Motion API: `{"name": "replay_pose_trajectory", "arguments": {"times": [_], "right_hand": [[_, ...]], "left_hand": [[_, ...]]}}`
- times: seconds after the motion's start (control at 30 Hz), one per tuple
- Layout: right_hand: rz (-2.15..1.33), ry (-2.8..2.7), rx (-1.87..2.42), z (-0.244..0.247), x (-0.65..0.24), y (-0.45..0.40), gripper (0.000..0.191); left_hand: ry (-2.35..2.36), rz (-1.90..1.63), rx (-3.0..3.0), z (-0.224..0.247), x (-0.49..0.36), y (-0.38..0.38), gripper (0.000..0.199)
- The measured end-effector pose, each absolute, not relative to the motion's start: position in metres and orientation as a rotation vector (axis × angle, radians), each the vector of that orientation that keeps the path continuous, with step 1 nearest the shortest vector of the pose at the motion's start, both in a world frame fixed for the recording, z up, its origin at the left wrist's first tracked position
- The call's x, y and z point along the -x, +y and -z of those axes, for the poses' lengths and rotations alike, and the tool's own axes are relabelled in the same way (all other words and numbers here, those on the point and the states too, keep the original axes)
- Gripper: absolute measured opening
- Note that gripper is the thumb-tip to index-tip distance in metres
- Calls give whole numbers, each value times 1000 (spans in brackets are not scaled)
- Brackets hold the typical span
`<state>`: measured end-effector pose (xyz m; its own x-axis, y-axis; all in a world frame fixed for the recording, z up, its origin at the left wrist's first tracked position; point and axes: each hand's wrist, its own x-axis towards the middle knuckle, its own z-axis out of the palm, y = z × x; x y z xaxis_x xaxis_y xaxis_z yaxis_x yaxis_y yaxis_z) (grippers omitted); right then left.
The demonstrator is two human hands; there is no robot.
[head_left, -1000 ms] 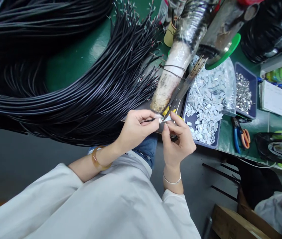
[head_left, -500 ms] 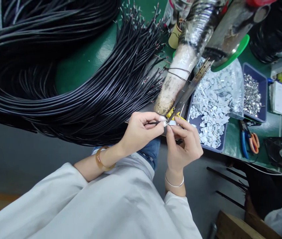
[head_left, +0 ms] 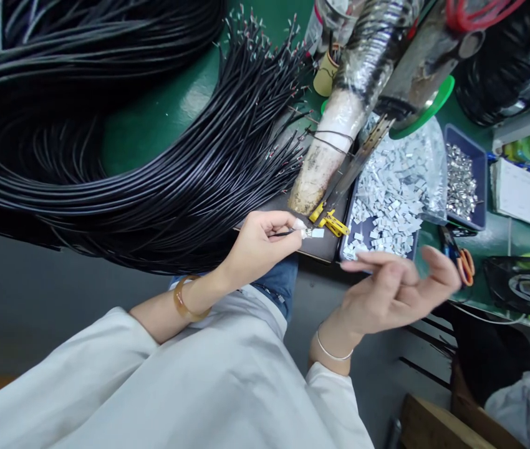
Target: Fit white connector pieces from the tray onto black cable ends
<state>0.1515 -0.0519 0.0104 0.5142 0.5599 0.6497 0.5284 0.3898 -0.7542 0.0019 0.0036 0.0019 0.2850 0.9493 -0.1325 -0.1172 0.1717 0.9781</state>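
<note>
My left hand [head_left: 267, 244] is closed in a pinch near the bench edge, gripping the end of a thin black cable [head_left: 282, 234]. Past its fingertips sticks out a small light connector piece [head_left: 316, 233] at the cable's end. Apart from it to the right, my right hand [head_left: 398, 288] is open with its fingers spread, a little blurred, and nothing shows in it. It lies in front of the near edge of a dark blue tray [head_left: 345, 240] holding a heap of small pale pieces [head_left: 393, 209]. A yellow clip-like piece [head_left: 333, 222] lies behind the connector.
A thick bundle of black cables [head_left: 176, 168] with stripped ends covers the left of the green bench [head_left: 153, 131]. Above my left hand, a stained white pipe [head_left: 323, 146] slants down beside a metal strip [head_left: 363, 153]. Rightward are a bin of metal parts [head_left: 461, 184] and orange-handled scissors [head_left: 465, 265].
My right hand has left the connector, moved right and spread its fingers. My left hand still pinches the cable in about the same place. The view has shifted slightly.
</note>
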Motion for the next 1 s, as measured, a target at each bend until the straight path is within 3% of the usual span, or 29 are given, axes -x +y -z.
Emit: {"name": "replay_pose_trajectory", "arguments": {"times": [0.27, 1.0], "right_hand": [[103, -1601, 1410, 12, -144, -58, 12], [27, -1555, 1393, 10, -142, -55, 13]], "left_hand": [[955, -956, -1183, -2, -2, 1, 13], [911, -892, -1209, -6, -1, 5, 9]]}}
